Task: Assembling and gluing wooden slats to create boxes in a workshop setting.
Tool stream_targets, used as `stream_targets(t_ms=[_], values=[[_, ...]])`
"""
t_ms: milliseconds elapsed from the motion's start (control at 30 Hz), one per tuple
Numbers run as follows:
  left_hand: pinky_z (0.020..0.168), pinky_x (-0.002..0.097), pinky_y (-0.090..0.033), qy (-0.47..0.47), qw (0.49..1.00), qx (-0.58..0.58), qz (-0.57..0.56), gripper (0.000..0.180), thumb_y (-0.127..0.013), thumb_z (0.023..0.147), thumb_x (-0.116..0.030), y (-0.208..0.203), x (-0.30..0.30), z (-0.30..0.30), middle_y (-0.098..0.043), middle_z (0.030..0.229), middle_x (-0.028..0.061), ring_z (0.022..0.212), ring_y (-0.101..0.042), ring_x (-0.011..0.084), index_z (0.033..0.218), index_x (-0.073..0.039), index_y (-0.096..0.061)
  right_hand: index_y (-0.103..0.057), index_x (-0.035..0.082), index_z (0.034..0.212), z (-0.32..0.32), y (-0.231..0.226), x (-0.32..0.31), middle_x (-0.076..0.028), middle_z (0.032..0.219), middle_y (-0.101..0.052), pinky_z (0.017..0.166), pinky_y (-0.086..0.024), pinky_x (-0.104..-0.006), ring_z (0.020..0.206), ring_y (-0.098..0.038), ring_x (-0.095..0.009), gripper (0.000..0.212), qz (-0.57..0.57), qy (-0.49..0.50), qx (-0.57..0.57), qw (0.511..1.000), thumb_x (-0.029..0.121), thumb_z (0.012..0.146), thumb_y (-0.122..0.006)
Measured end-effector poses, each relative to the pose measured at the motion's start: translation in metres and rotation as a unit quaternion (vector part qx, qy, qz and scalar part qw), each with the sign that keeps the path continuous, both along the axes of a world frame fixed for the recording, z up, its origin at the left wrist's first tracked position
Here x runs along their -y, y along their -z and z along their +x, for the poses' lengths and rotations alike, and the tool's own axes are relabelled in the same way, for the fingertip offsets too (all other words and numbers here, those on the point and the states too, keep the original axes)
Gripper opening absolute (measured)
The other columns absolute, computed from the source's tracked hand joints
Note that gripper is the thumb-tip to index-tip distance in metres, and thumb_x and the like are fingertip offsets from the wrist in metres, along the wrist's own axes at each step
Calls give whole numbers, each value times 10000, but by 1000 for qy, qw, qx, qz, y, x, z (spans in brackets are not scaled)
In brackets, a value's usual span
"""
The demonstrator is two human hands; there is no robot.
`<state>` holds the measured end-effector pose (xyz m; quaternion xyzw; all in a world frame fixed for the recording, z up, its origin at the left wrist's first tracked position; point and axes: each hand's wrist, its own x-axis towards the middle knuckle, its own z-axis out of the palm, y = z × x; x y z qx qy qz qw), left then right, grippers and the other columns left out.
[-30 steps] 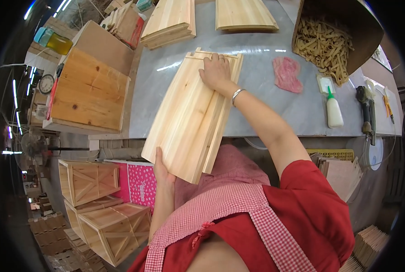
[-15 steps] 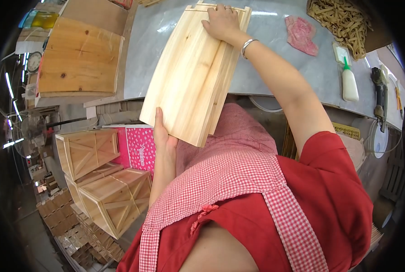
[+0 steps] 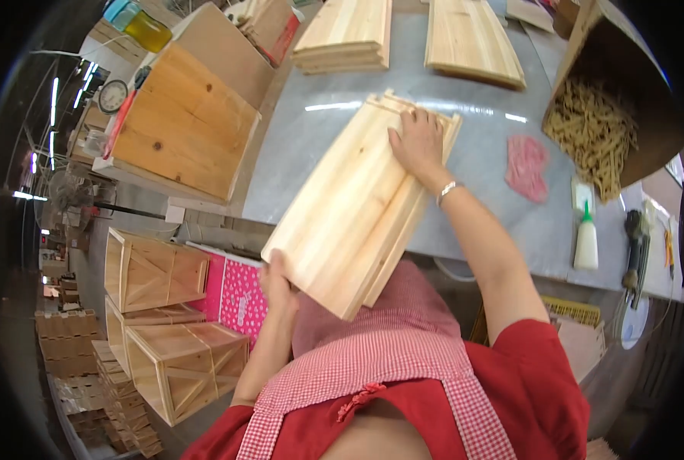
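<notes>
A short stack of pale wooden boards tilts across the near edge of the grey table, its lower end over my apron. My left hand grips the near left corner, thumb on the top face and the other fingers hidden below. At the far end, my right hand lies over the top with fingers bent at the boards' end. The boards in the stack do not line up fully; a lower one juts out along the right side.
Two more board stacks lie at the table's far side. To the right are a pink cloth, a box of tan strips, a glue bottle and a black tool. Wooden crates stand at lower left.
The view has tipped up toward the far side of the table, bringing the other board stacks into sight. Both hands keep hold of the boards, which lean further to the right.
</notes>
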<state>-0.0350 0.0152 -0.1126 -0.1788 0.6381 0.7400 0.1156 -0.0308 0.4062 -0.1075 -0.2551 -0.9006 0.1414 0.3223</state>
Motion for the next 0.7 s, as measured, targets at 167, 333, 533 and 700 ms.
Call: stream_targets(t_ms=[167,333,533,700], values=[[1001,341,-450,-24,934,-312,-173,387,-645,980,-140,-67,-31,-87,-571,1236,68,1135,-546,178,1328,-20,-526,-661,44,1129,1,-9,5,-162,1194,-607,1053,-372,-474,1187,-526,-342,397,-24,-2,18,1000,308,837,-716],[1083,467,-447,209,969,-91,94,592,-668,977,-264,-96,-166,-227,-490,1364,201,1266,-530,341,1429,14,-406,-653,51,1171,1,-10,2,-142,1193,-584,1050,-372,-473,1170,-518,-327,416,-36,-1,-1,999,292,838,-717],[1013,489,-520,136,984,40,111,759,-748,917,-322,-79,-299,-379,-373,1401,281,1213,-537,405,1455,0,-320,-628,46,1210,-5,-13,5,-140,1193,-573,1036,-370,-468,1176,-502,-330,438,-65,-21,1,998,281,849,-707],[845,469,-591,128,991,36,17,619,-806,863,-307,-66,-352,-398,-558,1210,159,916,-609,287,1326,-14,-519,-623,43,1218,-1,-11,1,-140,1198,-562,1019,-373,-459,1162,-504,-330,447,-63,-15,11,998,264,840,-716]])
